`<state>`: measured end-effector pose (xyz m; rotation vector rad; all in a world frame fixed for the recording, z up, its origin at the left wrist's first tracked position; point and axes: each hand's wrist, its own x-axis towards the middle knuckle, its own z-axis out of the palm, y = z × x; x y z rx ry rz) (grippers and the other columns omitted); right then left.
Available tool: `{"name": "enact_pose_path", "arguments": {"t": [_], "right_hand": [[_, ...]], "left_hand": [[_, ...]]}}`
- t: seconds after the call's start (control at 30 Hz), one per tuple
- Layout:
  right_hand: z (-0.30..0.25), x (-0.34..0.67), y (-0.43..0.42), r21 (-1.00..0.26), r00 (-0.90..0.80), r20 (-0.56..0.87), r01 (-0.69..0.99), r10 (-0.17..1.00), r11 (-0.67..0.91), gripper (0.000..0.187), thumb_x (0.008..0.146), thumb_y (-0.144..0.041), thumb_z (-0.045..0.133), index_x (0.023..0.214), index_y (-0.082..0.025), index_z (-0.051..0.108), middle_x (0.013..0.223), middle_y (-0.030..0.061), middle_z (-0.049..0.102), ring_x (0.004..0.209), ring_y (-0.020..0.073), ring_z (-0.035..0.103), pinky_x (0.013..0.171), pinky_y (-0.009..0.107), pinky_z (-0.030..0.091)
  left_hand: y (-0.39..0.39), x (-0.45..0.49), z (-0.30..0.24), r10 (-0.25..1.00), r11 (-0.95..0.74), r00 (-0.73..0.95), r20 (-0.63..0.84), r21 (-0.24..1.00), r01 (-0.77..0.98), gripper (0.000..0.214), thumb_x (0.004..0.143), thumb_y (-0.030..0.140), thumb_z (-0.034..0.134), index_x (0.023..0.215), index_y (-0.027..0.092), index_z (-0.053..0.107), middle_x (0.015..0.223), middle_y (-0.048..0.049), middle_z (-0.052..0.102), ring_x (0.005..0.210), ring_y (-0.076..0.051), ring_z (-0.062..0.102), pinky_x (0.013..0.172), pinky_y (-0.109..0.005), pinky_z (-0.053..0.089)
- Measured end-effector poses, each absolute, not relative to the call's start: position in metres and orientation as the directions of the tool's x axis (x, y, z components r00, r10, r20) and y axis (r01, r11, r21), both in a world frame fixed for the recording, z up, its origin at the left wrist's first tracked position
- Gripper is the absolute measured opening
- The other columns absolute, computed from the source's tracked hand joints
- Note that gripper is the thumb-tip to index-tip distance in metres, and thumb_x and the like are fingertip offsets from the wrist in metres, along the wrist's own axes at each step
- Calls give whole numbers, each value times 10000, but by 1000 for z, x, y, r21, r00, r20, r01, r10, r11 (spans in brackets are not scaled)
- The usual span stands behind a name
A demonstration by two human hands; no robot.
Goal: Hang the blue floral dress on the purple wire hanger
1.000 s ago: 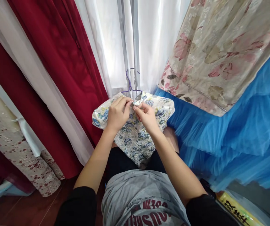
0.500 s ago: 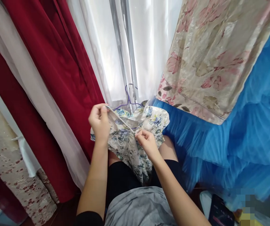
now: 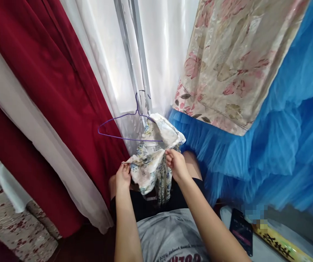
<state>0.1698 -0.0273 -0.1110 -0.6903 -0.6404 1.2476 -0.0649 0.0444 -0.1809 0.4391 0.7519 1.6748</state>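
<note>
A white garment with blue and yellow flowers hangs by one shoulder from a purple wire hanger. The hanger's left arm is bare, and its right end goes into the cloth. Low on the left, my left hand pinches the loose edge of the garment. My right hand grips the same cloth near its middle, just below the hanger's bottom bar. Between the two hands the fabric is stretched and bunched, with folds drooping over my lap.
Two metal poles stand behind the hanger, before a white curtain. Dark red drapes hang at left. On the right are a pink-flowered cloth and blue ruffled tulle. A phone and a yellow packet lie lower right.
The garment's left shoulder has come off the hanger, baring the hanger's left arm. My left hand has moved down with the cloth edge, while my right hand still grips the fabric.
</note>
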Motion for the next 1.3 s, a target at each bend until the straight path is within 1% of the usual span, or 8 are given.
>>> {"name": "enact_pose_path", "arguments": {"t": [0.13, 0.43, 0.57, 0.73, 0.9, 0.97, 1.1, 1.3], "right_hand": [[-118, 199, -19, -578, 254, -76, -800, 964, 165, 215, 766, -242, 671, 667, -196, 486, 512, -88, 378, 402, 39, 362, 383, 156, 301], [-153, 187, -11, -703, 341, -72, -684, 937, 195, 82, 847, -186, 663, 770, -185, 635, 797, 70, 741, 723, 150, 723, 740, 250, 617], [-166, 201, -5, -681, 387, -179, -712, 905, 170, 160, 849, -133, 604, 708, -209, 610, 796, 65, 744, 812, 157, 743, 847, 259, 607], [-169, 215, -16, -906, 35, -147, -405, 989, -121, 196, 810, -348, 730, 727, -197, 634, 683, 44, 690, 585, 168, 644, 570, 281, 522], [-146, 203, -34, -983, 2, 185, -9, 983, 185, 354, 849, -520, 676, 723, -190, 661, 643, -6, 632, 615, 161, 551, 605, 276, 446], [-135, 197, -41, -968, -98, 251, -40, 963, 248, 419, 905, -588, 607, 860, -190, 727, 790, 18, 713, 789, 208, 624, 751, 314, 500], [-126, 195, -52, -968, -284, 69, -250, 956, -4, 701, 941, -785, 391, 1099, -209, 757, 942, 67, 767, 945, 248, 702, 906, 379, 530], [-118, 211, -66, -995, -373, 18, -99, 928, -20, 444, 784, -573, 804, 895, -145, 764, 793, 54, 745, 682, 180, 653, 689, 282, 528]], "left_hand": [[32, -41, -158, 990, -89, -138, -20, 678, -730, 61, 848, 200, 702, 895, 177, 670, 876, -45, 735, 907, -187, 720, 911, -353, 527], [-37, 21, -74, 901, -265, 83, 425, 693, -670, 252, 774, 359, 851, 870, 171, 715, 856, -38, 699, 796, -142, 661, 771, -241, 524], [-47, 40, -75, 884, -246, 181, 431, 758, -605, 223, 807, 351, 832, 882, 162, 743, 887, -44, 696, 851, -144, 657, 828, -233, 516], [-46, 45, -80, 877, -278, 200, 437, 801, -531, 208, 848, 356, 798, 913, 159, 783, 872, -43, 705, 874, -138, 655, 865, -219, 502], [-48, 50, -83, 899, -248, 209, 384, 842, -480, 232, 825, 361, 813, 915, 149, 783, 891, -61, 743, 846, -152, 683, 832, -234, 518], [-47, 53, -86, 925, -213, 175, 337, 842, -496, 257, 800, 371, 829, 922, 151, 774, 890, -64, 756, 829, -163, 704, 811, -247, 530], [-42, 58, -92, 955, -176, 117, 273, 837, -518, 308, 779, 377, 838, 976, 149, 770, 956, -94, 781, 912, -206, 741, 865, -285, 542], [-44, 61, -99, 952, -122, 180, 249, 844, -522, 415, 836, 395, 782, 1166, 144, 757, 1186, -174, 755, 1201, -301, 678, 1058, -399, 484]]}}
